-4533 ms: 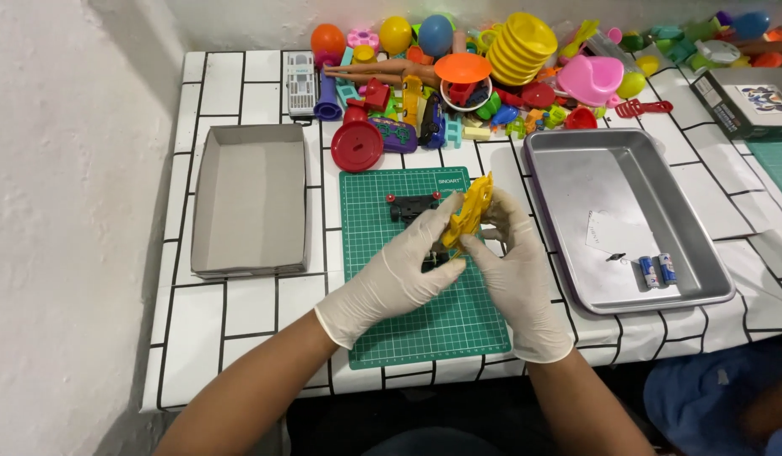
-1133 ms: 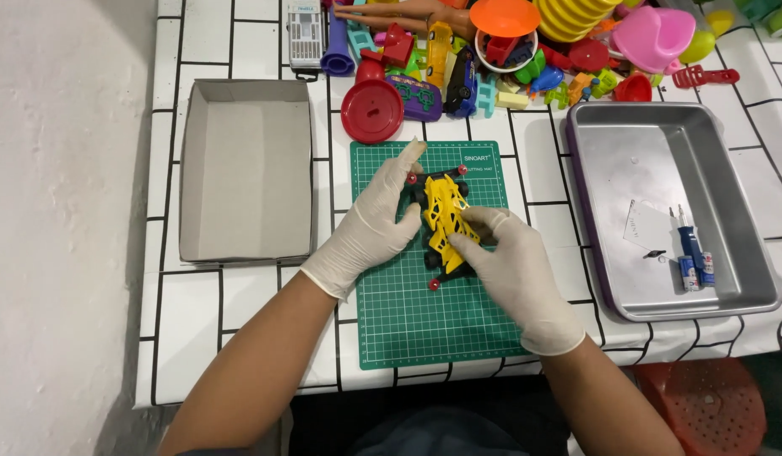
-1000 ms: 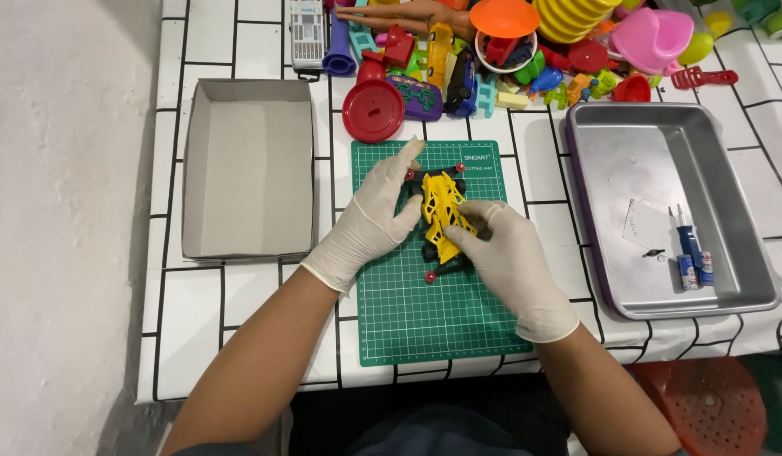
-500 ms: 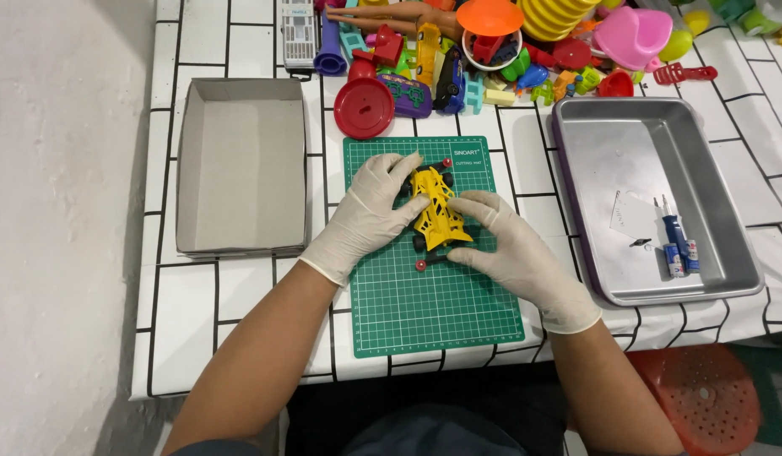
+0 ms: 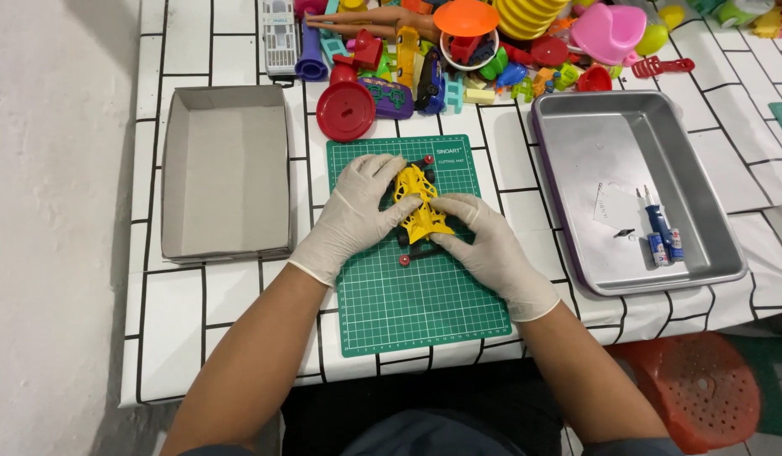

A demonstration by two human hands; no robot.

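both hands (image 5: 424, 224) around yellow toy car (image 5: 420, 203)

Two gloved hands, left hand (image 5: 354, 214) and right hand (image 5: 487, 247), one yellow toy car (image 5: 419, 203), one green cutting mat (image 5: 412, 291), one grey cardboard tray (image 5: 224, 171), one metal baking tray (image 5: 606, 142), one red round lid (image 5: 345, 111), one red stool (image 5: 703, 388), two small screwdrivers (image 5: 661, 232).

- Left hand (image 5: 353, 215): thin whitish disposable glove, snug, creased over the knuckles, cuff ending at the wrist.
- Right hand (image 5: 489, 249): matching whitish glove, cuff rolled slightly at the wrist.
- Forearms bare, no sleeves showing.
- Dark blue-grey clothing at the lap.
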